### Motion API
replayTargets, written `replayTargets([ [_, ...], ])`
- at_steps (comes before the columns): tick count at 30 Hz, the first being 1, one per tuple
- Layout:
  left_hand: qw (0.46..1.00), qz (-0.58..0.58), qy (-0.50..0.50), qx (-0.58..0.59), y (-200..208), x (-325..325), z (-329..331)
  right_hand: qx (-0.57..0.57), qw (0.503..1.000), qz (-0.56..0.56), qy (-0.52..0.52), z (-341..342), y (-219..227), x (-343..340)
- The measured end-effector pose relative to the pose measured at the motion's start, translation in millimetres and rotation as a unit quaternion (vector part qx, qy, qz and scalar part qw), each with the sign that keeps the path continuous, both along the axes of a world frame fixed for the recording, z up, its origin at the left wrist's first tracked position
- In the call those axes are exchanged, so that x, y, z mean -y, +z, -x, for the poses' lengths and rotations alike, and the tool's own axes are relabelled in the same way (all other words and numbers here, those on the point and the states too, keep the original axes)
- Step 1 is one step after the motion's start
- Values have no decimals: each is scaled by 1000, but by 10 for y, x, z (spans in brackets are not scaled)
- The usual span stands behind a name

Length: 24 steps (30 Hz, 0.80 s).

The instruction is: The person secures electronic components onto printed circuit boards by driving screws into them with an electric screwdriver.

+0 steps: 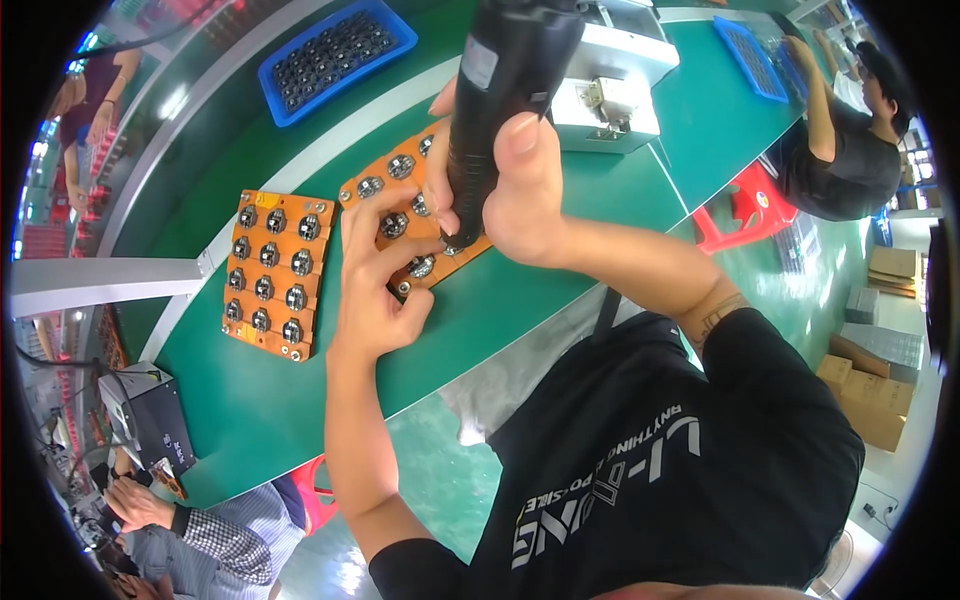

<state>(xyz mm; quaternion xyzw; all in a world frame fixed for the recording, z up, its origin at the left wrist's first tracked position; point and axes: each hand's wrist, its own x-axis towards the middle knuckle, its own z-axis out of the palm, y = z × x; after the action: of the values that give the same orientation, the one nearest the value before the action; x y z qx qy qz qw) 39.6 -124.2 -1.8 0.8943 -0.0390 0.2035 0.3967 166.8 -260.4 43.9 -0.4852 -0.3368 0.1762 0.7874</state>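
My right hand (525, 185) is wrapped round a black electric screwdriver (505, 75). The tool stands almost upright, its lower end on the orange fixture board (455, 268) in front of me. Rows of small black-and-silver round parts (421, 266) sit in that board. My left hand (372, 275) lies over the board's left side with its fingers apart, the index fingertip beside the screwdriver's tip. Both hands hide part of the board. To the left, a second orange fixture board (282, 228) lies flat, filled with several similar round parts.
A blue tray (404, 40) of dark parts rests beyond the pale rail. Behind the screwdriver stands a silver-white machine (625, 135). A black box-shaped device (150, 415) is at the table's left end. Co-workers sit at both sides, near a red stool (745, 215).
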Motion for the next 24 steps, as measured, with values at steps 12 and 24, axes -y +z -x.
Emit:
replayTargets([
  [12,1000,3,4,-10,13,7,17,13,1000,0,11,11,-93,-65],
  [24,1000,15,7,-24,22,12,13,21,999,0,38,5,-67,-75],
])
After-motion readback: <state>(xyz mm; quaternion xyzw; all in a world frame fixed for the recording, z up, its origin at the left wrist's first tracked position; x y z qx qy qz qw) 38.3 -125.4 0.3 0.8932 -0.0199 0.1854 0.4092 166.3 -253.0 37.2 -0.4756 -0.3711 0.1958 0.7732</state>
